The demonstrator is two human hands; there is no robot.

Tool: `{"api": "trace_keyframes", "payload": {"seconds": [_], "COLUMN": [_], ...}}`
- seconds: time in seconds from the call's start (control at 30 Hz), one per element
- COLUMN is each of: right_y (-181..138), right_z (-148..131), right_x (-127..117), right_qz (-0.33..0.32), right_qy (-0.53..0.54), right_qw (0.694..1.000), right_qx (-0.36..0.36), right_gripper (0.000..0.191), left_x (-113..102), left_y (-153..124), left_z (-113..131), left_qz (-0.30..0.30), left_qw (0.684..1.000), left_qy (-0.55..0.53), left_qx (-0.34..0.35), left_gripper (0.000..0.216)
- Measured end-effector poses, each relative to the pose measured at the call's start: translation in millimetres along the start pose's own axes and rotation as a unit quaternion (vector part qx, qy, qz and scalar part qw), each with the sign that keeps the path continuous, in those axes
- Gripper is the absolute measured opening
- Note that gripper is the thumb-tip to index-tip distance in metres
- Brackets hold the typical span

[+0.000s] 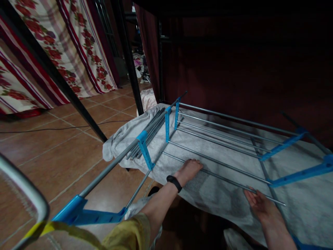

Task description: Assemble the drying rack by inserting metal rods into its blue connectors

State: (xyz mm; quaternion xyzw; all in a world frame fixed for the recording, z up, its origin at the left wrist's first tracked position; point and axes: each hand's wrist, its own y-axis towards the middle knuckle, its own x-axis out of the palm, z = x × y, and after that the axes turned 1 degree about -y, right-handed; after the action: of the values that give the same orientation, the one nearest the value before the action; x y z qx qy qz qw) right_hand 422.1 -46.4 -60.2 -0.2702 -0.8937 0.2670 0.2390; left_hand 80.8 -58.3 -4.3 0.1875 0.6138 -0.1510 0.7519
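Observation:
A partly assembled clothes drying rack, with grey metal tubes and blue plastic brackets, lies across a grey blanket. My left hand, with a black band at the wrist, is closed over the nearest thin metal rod. That rod's left end meets the rack's side tube near a blue bracket. Farther right along the same rod, my right hand grips it from below with curled fingers. The rod's right end sticks out past my fingers. Several parallel rods span the rack behind it.
A bundle of loose grey tubes rests on the blanket at left. Black metal posts rise beside it. A white curved tube stands at lower left. Floral curtains, a dark cable and floor tiles lie beyond.

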Motion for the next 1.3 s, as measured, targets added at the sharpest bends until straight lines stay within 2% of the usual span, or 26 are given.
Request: {"api": "trace_keyframes", "payload": {"seconds": [0.43,0.67,0.87,1.03,1.3], "right_y": [-6,-16,-19,-20,-18], "right_z": [-2,-5,-6,-10,-11], "right_x": [2,9,6,8,10], "right_qz": [0.014,-0.004,-0.002,-0.003,0.011], "right_qy": [-0.016,-0.004,-0.004,0.001,0.002], "right_qw": [1.0,1.0,1.0,1.0,1.0], "right_qx": [0.001,-0.005,0.001,0.005,0.004], "right_gripper": [0.012,0.016,0.026,0.018,0.018], "left_x": [2,10,14,19,18], "left_y": [-2,-5,-4,-3,-3], "left_z": [7,21,29,33,34], "left_qz": [0.009,0.017,0.013,0.019,0.025], "left_qw": [0.999,0.994,0.993,0.993,0.993], "left_qy": [0.041,0.111,0.118,0.117,0.116], "left_qx": [0.006,0.005,-0.016,-0.027,-0.024], "left_gripper": [0.022,0.018,0.019,0.018,0.016]}}
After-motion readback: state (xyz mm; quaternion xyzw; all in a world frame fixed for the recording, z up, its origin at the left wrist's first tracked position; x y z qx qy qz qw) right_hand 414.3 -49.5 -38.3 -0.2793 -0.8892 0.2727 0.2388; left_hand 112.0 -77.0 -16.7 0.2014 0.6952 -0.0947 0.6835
